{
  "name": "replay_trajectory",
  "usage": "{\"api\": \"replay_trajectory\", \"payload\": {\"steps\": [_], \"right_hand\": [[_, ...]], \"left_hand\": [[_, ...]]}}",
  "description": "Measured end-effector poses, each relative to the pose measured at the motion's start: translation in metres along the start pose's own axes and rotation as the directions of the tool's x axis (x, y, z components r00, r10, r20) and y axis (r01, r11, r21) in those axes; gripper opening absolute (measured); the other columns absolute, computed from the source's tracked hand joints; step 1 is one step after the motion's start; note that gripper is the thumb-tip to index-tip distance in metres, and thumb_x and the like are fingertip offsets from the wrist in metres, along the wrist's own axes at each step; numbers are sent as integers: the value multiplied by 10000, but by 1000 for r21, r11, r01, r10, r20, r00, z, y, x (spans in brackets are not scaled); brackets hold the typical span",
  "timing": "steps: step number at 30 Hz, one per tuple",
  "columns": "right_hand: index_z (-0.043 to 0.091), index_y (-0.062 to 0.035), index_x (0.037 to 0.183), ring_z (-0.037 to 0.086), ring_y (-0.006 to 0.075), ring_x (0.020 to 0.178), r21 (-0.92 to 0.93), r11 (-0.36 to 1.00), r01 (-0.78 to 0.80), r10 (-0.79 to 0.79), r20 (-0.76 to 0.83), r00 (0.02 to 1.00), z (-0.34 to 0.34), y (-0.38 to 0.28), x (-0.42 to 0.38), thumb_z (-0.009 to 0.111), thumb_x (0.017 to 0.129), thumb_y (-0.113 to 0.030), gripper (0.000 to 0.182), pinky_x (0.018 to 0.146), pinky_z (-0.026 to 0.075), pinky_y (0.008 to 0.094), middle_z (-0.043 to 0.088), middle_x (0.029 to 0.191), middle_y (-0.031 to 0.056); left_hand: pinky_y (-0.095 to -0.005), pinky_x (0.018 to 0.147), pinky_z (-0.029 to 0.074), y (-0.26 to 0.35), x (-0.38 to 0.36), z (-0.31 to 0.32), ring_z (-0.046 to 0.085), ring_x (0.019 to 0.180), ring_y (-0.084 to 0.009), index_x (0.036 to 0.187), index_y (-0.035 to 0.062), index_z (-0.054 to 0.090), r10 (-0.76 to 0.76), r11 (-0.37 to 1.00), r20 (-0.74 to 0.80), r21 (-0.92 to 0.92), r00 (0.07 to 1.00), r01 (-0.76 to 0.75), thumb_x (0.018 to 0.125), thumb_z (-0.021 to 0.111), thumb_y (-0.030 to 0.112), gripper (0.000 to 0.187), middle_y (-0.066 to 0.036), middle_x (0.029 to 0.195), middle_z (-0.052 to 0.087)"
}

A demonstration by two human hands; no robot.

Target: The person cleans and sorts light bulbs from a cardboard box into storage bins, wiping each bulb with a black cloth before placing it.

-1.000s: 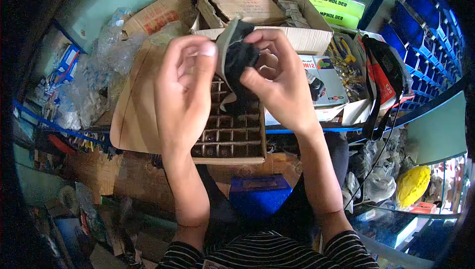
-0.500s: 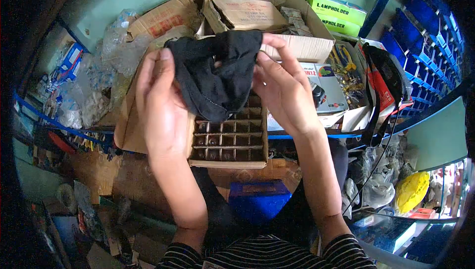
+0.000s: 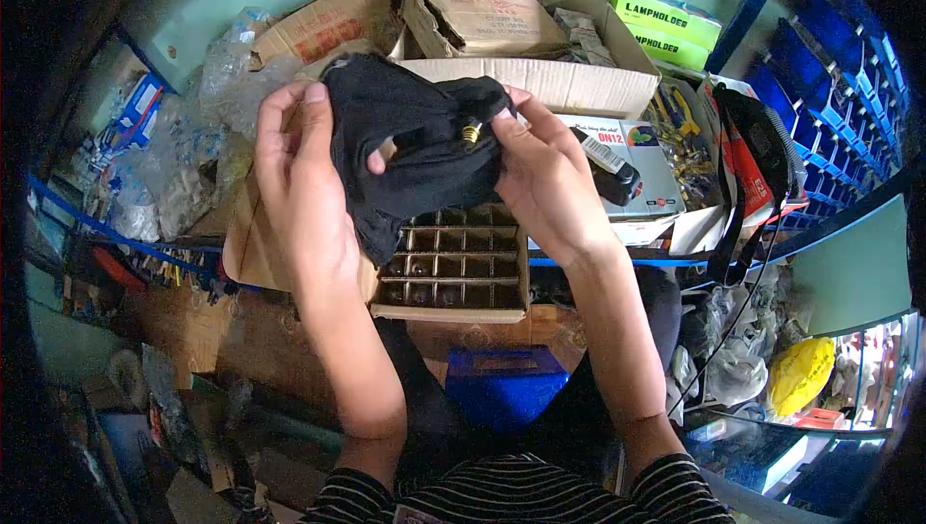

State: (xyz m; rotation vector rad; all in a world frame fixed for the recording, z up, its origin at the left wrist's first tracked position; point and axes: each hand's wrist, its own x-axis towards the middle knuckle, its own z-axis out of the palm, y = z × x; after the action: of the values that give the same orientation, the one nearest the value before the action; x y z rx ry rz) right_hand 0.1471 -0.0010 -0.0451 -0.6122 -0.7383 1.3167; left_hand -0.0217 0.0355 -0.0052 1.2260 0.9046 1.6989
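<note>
A black cloth (image 3: 415,177) is stretched between my two hands above a divided carton. My left hand (image 3: 309,177) pinches its left edge, thumb in front. At its right edge, my right hand (image 3: 550,172) grips the fabric between thumb and fingers. A fingertip shows through a hole in the cloth's left half. Near my right thumb a small brass-coloured threaded piece (image 3: 471,134) shows against the black fabric; whether my fingers hold it is hidden. Beneath the cloth, the carton (image 3: 449,314) has cardboard cells, some with dark, shiny round things inside.
Behind stands a large open cardboard box (image 3: 579,85) with a smaller carton (image 3: 492,23) in it. Green lampholder boxes (image 3: 666,23) are at back right, near blue bins (image 3: 830,71). Plastic bags (image 3: 183,158) pile up at left. A black strap (image 3: 738,206) hangs at right.
The cloth has been turned and spread wider, its lower corner swinging left. The brass-coloured piece and a fingertip through the hole now show clearly. My left hand has shifted slightly left.
</note>
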Motion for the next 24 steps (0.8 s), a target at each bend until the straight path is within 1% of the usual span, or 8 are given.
{"api": "replay_trajectory", "payload": {"steps": [5, 7, 11, 15, 17, 20, 21, 24], "right_hand": [[538, -41, 1141, 612, 86, 780, -210, 974, 81, -91, -41, 995, -4, 2, 2, 575, 1009, -155, 179, 678, 471, 204, 692, 986, 63], [533, -20, 1131, 617, 82, 803, -211, 968, 136, -148, -40, 988, -2, 2, 2, 599, 993, -117, 181, 694, 481, 212, 701, 986, 89], [518, 26, 1105, 611, 103, 859, -360, 890, 279, -311, -32, 950, 0, 5, 1, 622, 953, -29, 192, 775, 509, 271, 703, 973, 117], [506, -4, 1124, 688, 399, 911, -727, 494, 478, -599, 114, 793, -9, 12, 0, 640, 887, -29, 273, 761, 527, 443, 686, 952, 241], [488, -18, 1137, 612, 479, 976, -744, 522, 416, -537, 91, 838, 0, -4, -12, 617, 895, -50, 276, 777, 502, 500, 654, 973, 283], [505, 15, 1134, 621, 156, 857, -598, 636, 488, -641, -57, 765, -4, -7, -8, 597, 962, -56, 207, 752, 485, 285, 637, 932, 133], [488, 12, 1159, 648, 362, 887, -553, 671, 494, -654, -128, 745, -10, -10, -4, 558, 985, -133, 237, 795, 500, 407, 631, 944, 192], [521, -17, 1182, 614, 242, 922, 53, 917, 396, -360, -322, 876, -18, -21, 1, 507, 1022, -218, 258, 828, 482, 344, 629, 986, 91]], "left_hand": [[-264, 791, 436, -1, -5, 5, 575, 917, -146, 1077, 72, 629, 405, 749, 192, 490, 894, -445, 889, 733, 220, 261, -46, 1004, 630], [-239, 735, 423, 16, -17, 11, 562, 812, -113, 1023, 61, 653, 170, 814, 426, 447, 889, -370, 872, 750, 221, 241, -10, 873, 634], [-241, 602, 431, -6, -21, 19, 517, 671, -55, 1001, 27, 653, -37, 902, 444, 401, 895, -161, 890, 736, 168, 197, -5, 765, 626], [-219, 689, 452, 1, -27, 21, 554, 762, -54, 1061, -16, 608, -105, 924, 516, 368, 850, -109, 907, 708, 109, 223, -17, 859, 658], [-223, 756, 462, 1, -26, 23, 572, 834, -69, 1107, -22, 593, -96, 907, 531, 395, 842, -147, 917, 686, 87, 238, -35, 925, 664], [-226, 808, 469, 24, -19, 28, 604, 896, -92, 1122, -18, 598, -65, 854, 516, 472, 854, -220, 933, 664, 111, 238, -60, 976, 671], [-228, 807, 469, 31, -12, 29, 606, 900, -95, 1124, -17, 597, -30, 821, 519, 500, 855, -275, 941, 657, 126, 240, -62, 983, 672], [-243, 804, 480, 59, -4, 73, 613, 880, -92, 1171, -25, 585, 140, 717, 534, 526, 834, -458, 951, 648, 148, 287, -69, 996, 682]]}}
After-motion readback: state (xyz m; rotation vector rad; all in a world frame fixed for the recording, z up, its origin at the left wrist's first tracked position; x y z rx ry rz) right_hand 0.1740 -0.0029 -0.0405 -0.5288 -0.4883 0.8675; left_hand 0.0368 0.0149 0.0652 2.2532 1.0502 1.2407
